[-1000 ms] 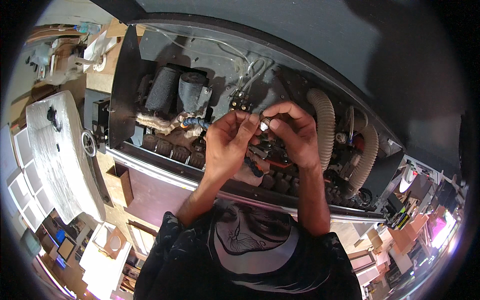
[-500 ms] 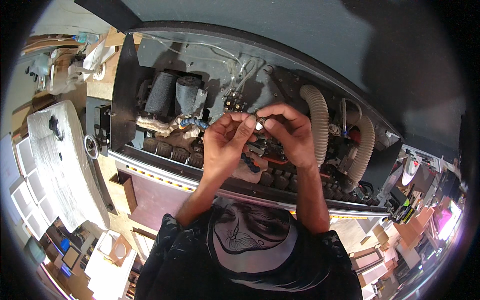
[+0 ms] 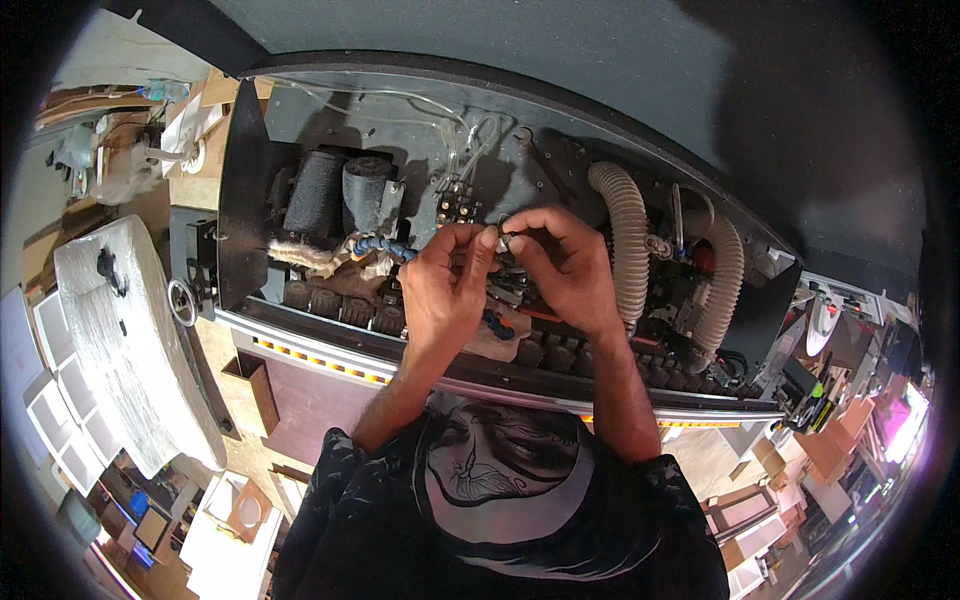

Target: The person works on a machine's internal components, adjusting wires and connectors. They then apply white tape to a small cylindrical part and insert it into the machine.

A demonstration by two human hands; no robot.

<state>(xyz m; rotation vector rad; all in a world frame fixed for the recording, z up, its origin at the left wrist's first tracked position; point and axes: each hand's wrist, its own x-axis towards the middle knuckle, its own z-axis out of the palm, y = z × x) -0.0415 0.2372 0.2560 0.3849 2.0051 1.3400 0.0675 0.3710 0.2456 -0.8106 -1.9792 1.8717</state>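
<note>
Over an open machine housing, both my hands meet fingertip to fingertip around a small part with a pale, shiny face (image 3: pixel 503 242). Its kind cannot be made out, as my fingers cover most of it. My left hand (image 3: pixel 446 290) pinches it between thumb and forefinger, the other fingers curled in. From the other side, my right hand (image 3: pixel 568 272) grips it with thumb and forefinger. Just behind my hands stands a dark valve block with brass-coloured fittings (image 3: pixel 456 207) and clear tubes (image 3: pixel 487 135). Left of my left hand runs a blue segmented hose (image 3: pixel 380 245).
Two ribbed beige hoses (image 3: pixel 625 230) rise to the right of my right hand. A wrench (image 3: pixel 540 160) lies at the back of the housing. Two dark cylindrical motors (image 3: pixel 312 192) stand at left. The housing's front rail (image 3: pixel 480 385) crosses beneath my forearms. A handwheel (image 3: pixel 182 302) sits outside, left.
My hands stay pinched on the small part. It has turned slightly and less of its white face shows. The whole view has shifted a little.
</note>
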